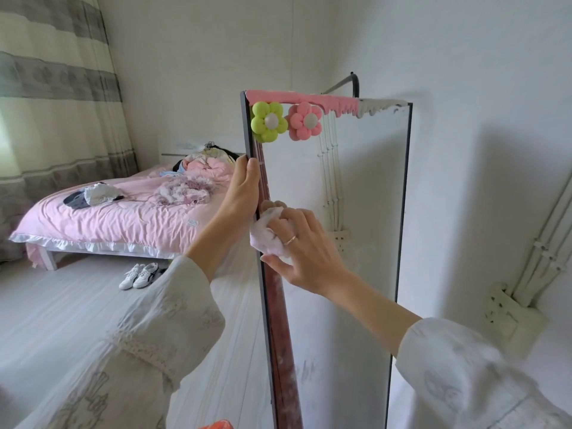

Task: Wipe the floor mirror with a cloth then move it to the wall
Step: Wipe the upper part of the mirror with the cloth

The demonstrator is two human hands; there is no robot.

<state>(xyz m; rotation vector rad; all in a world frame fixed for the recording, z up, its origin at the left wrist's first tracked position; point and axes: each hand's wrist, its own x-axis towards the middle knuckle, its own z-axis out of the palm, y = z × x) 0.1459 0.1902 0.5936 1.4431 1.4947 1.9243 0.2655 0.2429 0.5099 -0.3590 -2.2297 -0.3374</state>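
From the head camera, a tall rectangular floor mirror [356, 212] stands upright in a thin dark frame, close to the white wall [479, 119] on the right. Its glass is smooth but dull with pale smears low down. Along its top edge runs a foam-like trim shaped as dripping icing, pink for most of its length and white at the right end. Two puffy flower decorations sit below it at the top left corner: one green flower [268, 121] and one pink flower [305, 120], each with rounded petals and a pale round centre.

The left hand [244, 184] grips the mirror's left frame edge, fingers curled round behind it and thumb on the front. The right hand [301, 243], wearing one ring, holds a crumpled, soft pale-pink cloth [267, 233] bunched under its curled fingers, pressed to the glass just beside the left edge. Both sleeves are light, patterned fabric.

To the left stands one bed [108, 221] with wrinkled pink bedding and a heap of clothes, perhaps several garments. One pair of white shoes [139, 275] lies on the pale plank floor [62, 305]. Striped grey-and-cream curtains [52, 88] hang behind.
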